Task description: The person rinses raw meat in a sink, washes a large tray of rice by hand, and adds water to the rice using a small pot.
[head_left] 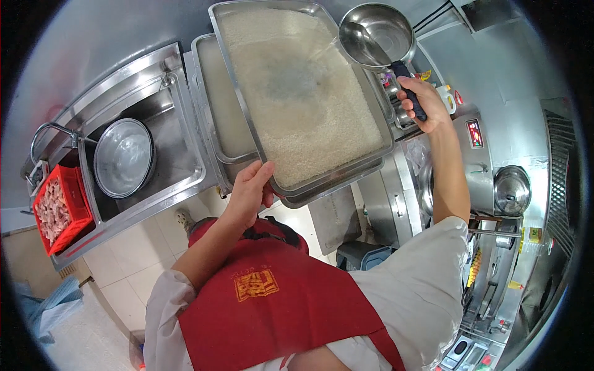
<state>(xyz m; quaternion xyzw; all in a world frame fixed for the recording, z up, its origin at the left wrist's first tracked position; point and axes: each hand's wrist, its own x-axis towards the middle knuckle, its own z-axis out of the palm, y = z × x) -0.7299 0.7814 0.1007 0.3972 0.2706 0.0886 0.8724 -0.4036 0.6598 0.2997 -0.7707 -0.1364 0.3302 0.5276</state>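
A rectangular metal tray (320, 143) lies before me, filled with white rice grains and cloudy water. With my left hand (248, 188) I grip its near left corner, thumb on the rim and fingers beneath. My right hand (429, 102) is closed around the dark wrapped handle of a stainless-steel saucepan (387, 28). That pan is over the tray's far right edge, tilted toward the rice, and a thin stream appears to run from its lip. Under the rice tray, another metal tray (227, 106) with cloudy liquid sticks out to the left.
At left is a steel sink (174, 125) with a faucet (51, 127) and a round metal basin (123, 157). A red basket (83, 222) of raw meat pieces stands at its end. A lidded pot (510, 190) and cooking equipment are at right. A grey bin (362, 255) stands below.
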